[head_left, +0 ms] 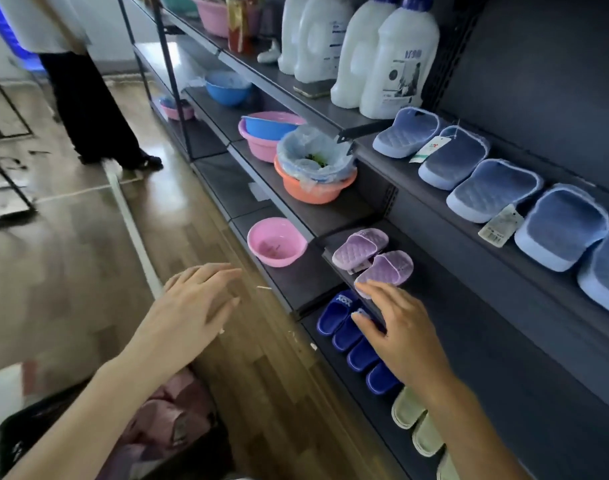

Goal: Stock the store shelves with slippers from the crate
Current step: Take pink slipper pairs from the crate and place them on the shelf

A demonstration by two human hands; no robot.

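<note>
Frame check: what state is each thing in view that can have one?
Left hand, open, holding nothing.
Right hand, open, fingertips at the near purple slipper.
Dark blue slippers, lined up on the lower shelf.
Crate, open-topped, pink items inside.
Orange basin, lined with a plastic bag.
Detergent bottles, upright, capped.

Bottles [396, 60] stand on the shelf [279, 85] above the slippers [493, 188]; basins [258, 143] left.

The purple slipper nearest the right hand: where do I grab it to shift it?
Probably the heel end of the purple slipper: it points toward the shelf front, beside the right hand. Come from the aisle side, thumb on the quilted footbed; the strap lies toward the back.
</note>
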